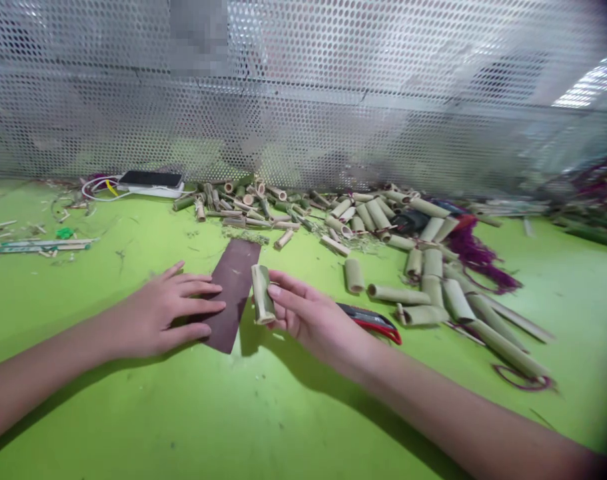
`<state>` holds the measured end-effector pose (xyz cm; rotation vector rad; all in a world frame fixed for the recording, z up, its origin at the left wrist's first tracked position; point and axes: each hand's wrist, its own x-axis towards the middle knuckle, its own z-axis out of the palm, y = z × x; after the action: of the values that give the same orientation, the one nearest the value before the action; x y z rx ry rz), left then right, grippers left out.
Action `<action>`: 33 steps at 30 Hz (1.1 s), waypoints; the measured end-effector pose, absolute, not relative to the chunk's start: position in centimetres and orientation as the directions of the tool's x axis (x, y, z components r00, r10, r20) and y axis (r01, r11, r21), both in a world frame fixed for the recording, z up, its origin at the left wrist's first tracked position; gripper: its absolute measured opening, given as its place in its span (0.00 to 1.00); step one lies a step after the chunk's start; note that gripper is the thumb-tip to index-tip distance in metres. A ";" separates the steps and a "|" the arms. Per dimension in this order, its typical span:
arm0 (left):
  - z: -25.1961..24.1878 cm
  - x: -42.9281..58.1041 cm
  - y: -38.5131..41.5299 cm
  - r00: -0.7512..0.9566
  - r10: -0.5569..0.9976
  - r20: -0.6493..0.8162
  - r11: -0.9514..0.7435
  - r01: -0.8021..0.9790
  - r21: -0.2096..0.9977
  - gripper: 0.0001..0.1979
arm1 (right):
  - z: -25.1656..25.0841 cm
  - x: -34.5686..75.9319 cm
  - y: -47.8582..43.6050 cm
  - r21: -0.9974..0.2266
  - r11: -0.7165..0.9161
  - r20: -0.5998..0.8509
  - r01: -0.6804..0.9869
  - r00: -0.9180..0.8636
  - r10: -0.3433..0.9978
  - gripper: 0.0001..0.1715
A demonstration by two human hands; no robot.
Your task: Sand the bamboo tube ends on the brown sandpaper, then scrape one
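Observation:
My left hand [170, 310] lies flat with its fingers spread, the fingertips resting on the left edge of a brown strip of sandpaper [234, 280]. Between the thumb and fingers of my right hand [308, 310] is a short, pale green bamboo tube [262, 293], held nearly upright just right of the strip. A utility knife [370, 321] with a black and red handle lies behind my right wrist, partly hidden by it. One loose bamboo piece [354, 276] stands a little beyond my right hand.
Cut bamboo tubes [433, 267] are heaped at the right, with purple string [478, 257] among them. Thinner bamboo pieces [248, 200] line the back below a perforated metal screen [303, 100]. A phone [150, 179] lies on a white block with a cable. Thin sticks [43, 245] lie far left.

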<state>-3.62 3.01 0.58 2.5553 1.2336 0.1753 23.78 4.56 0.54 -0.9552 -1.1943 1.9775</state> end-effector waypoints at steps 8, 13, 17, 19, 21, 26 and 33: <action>1.0 -3.8 2.8 0.605 0.748 0.275 -0.658 0.728 0.189 0.22 | -0.1 23.5 4.6 -0.867 -0.447 -0.261 -0.220 -0.564 0.783 0.27; 0.8 -3.2 2.4 0.668 0.712 0.215 -0.702 0.687 0.189 0.19 | -0.1 23.6 4.6 -0.879 -0.423 -0.230 -0.220 -0.582 0.780 0.27; 0.7 -3.1 2.5 0.639 0.754 0.152 -0.657 0.731 0.185 0.20 | 0.2 23.7 4.4 -0.918 -0.370 -0.231 -0.139 -0.572 0.787 0.23; 0.7 -3.3 2.8 0.597 0.786 0.158 -0.617 0.768 0.171 0.21 | 0.3 23.8 4.3 -0.933 -0.348 -0.239 -0.093 -0.563 0.791 0.23; 0.7 -3.5 2.9 0.553 0.813 0.183 -0.579 0.802 0.146 0.21 | 0.3 23.8 4.3 -0.942 -0.330 -0.241 -0.061 -0.562 0.791 0.24; 0.5 -3.1 2.4 0.551 0.797 0.247 -0.589 0.799 0.121 0.20 | 0.1 23.5 4.1 -0.942 -0.328 -0.238 -0.074 -0.544 0.805 0.21; 1.1 -2.8 2.0 0.581 0.779 0.234 -0.615 0.782 0.105 0.25 | 0.5 23.4 3.6 -0.979 -0.204 -0.179 0.021 -0.569 0.803 0.20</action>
<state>-2.85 1.97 1.09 2.8019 1.3828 0.4074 23.35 3.65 0.47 -0.9786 -1.5039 1.8284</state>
